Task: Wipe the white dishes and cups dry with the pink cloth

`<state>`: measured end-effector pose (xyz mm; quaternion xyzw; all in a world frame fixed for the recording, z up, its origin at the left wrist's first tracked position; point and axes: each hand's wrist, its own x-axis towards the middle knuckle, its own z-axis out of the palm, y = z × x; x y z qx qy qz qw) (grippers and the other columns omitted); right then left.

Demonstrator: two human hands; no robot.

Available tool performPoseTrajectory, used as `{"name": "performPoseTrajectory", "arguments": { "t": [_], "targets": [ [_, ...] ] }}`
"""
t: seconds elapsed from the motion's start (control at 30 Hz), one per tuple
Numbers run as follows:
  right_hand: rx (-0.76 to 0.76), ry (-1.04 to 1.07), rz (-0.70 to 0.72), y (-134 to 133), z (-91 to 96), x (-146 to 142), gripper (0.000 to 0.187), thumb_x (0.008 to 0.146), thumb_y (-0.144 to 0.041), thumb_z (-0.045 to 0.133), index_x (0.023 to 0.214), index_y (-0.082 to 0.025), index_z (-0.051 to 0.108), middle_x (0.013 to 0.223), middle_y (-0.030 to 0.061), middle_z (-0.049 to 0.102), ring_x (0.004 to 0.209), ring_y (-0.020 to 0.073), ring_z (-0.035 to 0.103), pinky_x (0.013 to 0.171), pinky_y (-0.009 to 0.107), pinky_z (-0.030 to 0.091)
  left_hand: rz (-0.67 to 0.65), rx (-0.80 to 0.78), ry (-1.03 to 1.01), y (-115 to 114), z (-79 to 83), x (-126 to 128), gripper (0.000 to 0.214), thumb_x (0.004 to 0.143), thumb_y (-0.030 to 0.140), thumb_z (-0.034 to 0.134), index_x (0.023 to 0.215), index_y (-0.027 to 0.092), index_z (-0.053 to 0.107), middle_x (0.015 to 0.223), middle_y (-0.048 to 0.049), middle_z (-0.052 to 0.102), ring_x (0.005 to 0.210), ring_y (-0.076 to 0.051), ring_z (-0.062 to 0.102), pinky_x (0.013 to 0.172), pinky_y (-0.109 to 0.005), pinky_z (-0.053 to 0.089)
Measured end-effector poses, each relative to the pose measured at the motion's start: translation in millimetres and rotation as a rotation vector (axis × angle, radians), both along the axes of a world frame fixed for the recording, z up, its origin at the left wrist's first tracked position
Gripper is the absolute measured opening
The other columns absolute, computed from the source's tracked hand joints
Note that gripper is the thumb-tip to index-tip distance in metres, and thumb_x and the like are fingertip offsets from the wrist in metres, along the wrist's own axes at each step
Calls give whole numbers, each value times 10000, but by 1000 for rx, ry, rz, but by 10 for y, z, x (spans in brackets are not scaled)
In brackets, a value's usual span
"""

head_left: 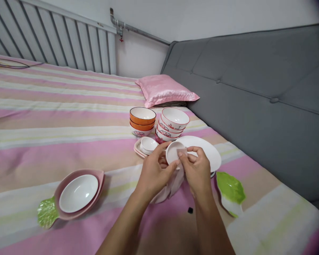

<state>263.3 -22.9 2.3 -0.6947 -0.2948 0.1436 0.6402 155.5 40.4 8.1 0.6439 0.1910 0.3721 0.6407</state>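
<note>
Between my two hands is a small white dish (171, 151), tilted toward me. My left hand (154, 171) grips its left side, thumb at the lower edge. A pale pink cloth (171, 187) is pinched in my right hand (198, 169), one fold pressed over the dish's right rim while the rest hangs below. Just beyond my left hand, several similar small dishes (149, 144) are stacked on a pale pink dish (137, 148). Partly hidden behind my right hand lies a large white plate (212, 154). A green-and-white leaf-shaped dish (230, 187) rests to its right.
Stacked orange-topped bowls (142, 124) and red-rimmed white bowls (174, 124) stand ahead, before a pink pillow (166, 88). At left, a pink dish (100, 180) with a green handle holds a white bowl (78, 194). A small black object (190, 210) lies nearby. A grey headboard (244, 78) borders the right.
</note>
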Motion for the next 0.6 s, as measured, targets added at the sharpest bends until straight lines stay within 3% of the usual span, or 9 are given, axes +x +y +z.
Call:
{"name": "performPoseTrajectory", "arguments": {
  "t": [0.17,0.3,0.47,0.6],
  "targets": [
    [-50,-147,-24,12,40,-64,267,713,-355,660,842,-202,482,637,13,682,519,147,622,488,217,463,222,98,119,-15,-26,24,377,778,321,596,1130,192,555,1013,-71,672,890,-214,637,730,-303,494],
    [-31,-202,18,40,30,-122,228,720,-321,649,852,-211,499,717,29,689,620,162,666,576,242,524,398,181,289,-12,-31,16,315,752,370,609,1007,186,616,925,-65,687,854,-238,632,726,-334,467],
    [-51,-332,33,58,26,-186,215,765,-322,608,931,-206,536,845,59,688,734,180,677,658,285,549,464,190,347,15,-61,5,298,766,410,575,939,172,628,842,-69,684,800,-243,629,686,-332,453],
    [-87,-458,75,45,53,-213,227,801,-303,574,1008,-214,553,927,59,681,821,185,665,682,292,547,463,107,333,44,-91,-2,326,758,450,575,912,167,631,805,-66,681,755,-229,632,636,-304,454]
  ]
}}
